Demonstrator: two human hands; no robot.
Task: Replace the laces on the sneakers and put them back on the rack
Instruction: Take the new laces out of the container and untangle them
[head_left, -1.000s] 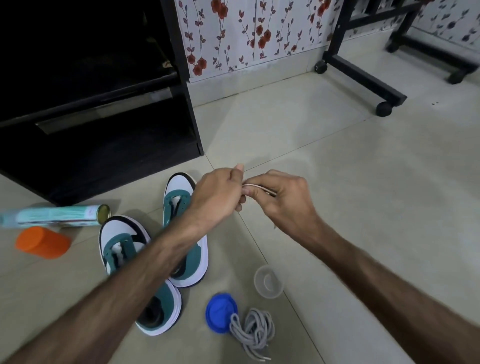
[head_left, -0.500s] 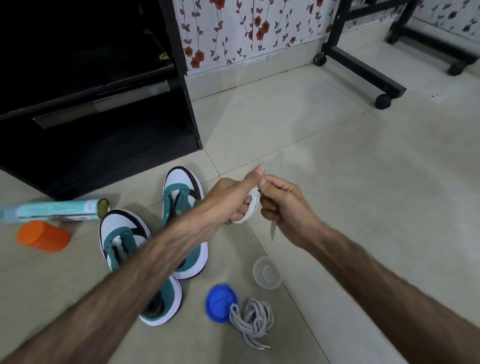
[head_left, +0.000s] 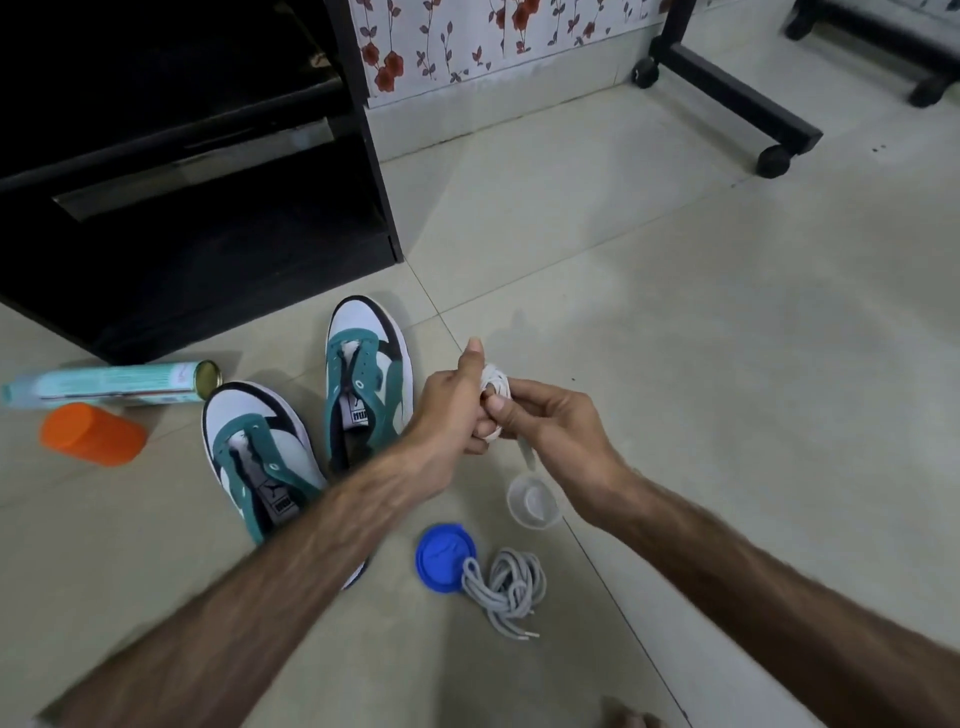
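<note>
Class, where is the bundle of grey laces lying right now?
In the head view, the grey laces lie on the floor, touching the blue lid, below the clear cup.

Pale tiled floor (head_left: 675, 312). On it: two teal-white sneakers (head_left: 363, 384) side by side left of centre, spray can (head_left: 109, 384) lying flat and orange cap (head_left: 91, 434) far left, blue lid (head_left: 441, 556) touching grey lace bundle (head_left: 506, 582) lower centre, clear cup (head_left: 532, 501) just above.

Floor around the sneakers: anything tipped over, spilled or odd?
The spray can lies on its side by the black rack, with its orange cap off and lying beside it. A blue lid sits apart from the small clear cup. No spill visible.
</note>
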